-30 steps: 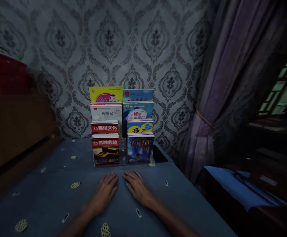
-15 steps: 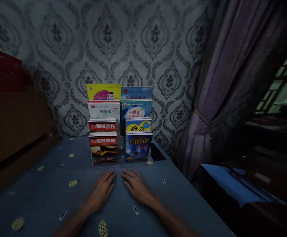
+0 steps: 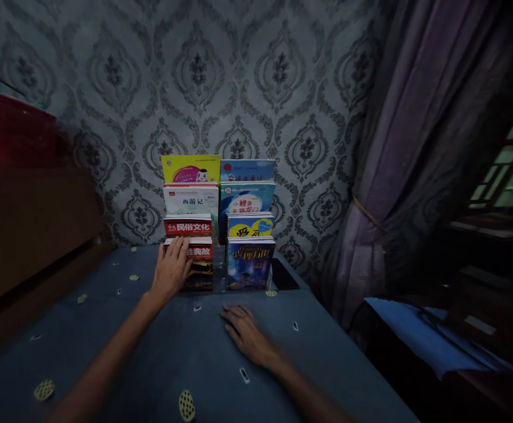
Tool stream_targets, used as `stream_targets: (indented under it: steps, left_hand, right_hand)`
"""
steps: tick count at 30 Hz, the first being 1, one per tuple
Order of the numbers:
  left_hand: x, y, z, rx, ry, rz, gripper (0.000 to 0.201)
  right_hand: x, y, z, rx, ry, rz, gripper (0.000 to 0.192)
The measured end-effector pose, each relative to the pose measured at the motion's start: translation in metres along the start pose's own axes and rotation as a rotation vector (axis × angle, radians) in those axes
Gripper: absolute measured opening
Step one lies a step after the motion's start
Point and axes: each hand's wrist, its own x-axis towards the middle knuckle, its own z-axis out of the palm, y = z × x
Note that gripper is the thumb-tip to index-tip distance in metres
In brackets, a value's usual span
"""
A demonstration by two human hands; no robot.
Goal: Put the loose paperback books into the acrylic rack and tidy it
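My left hand [image 3: 173, 265] lies against the left part of the front red-and-black book [image 3: 201, 273]. Its fingers are stretched out and their tips reach the book's top edge; I cannot see the thumb grip anything. Flat on the tablecloth [image 3: 212, 352] rests my right hand [image 3: 244, 329], open, just below the dark blue book [image 3: 250, 264]. Behind the front books stand a red-titled book [image 3: 188, 227], a white book [image 3: 190, 200], a yellow-green book [image 3: 190, 166], a yellow-and-blue book [image 3: 250, 225], a teal book [image 3: 250, 194] and a blue book [image 3: 247, 169], in two stepped columns.
A black phone-like slab [image 3: 285, 275] lies right of the books. Patterned wallpaper [image 3: 238, 76] rises behind. On the left is a brown wooden piece [image 3: 36, 223] with a red object [image 3: 13, 129] on top. A tied purple curtain [image 3: 371, 235] hangs at right, near blue cloth [image 3: 419, 332].
My left hand has lifted off the table and moved up and forward onto the front left book. My right hand stays on the table. The view has shifted slightly.
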Motion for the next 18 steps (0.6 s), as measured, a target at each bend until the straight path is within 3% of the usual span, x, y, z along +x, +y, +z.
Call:
stream_targets:
  steps: [6,11,18]
  left_hand:
    - [0.009,-0.003,-0.002,0.009,0.011,-0.018,0.05]
    - [0.04,-0.011,-0.02,0.042,0.056,-0.024,0.052]
    - [0.07,-0.015,-0.024,0.051,0.002,0.021,0.049]
  right_hand:
    - [0.001,-0.002,-0.001,0.008,-0.008,0.025,0.04]
    - [0.003,-0.008,-0.009,0.037,-0.033,0.032,0.039]
    - [0.001,-0.009,-0.01,0.048,-0.011,0.016,0.04]
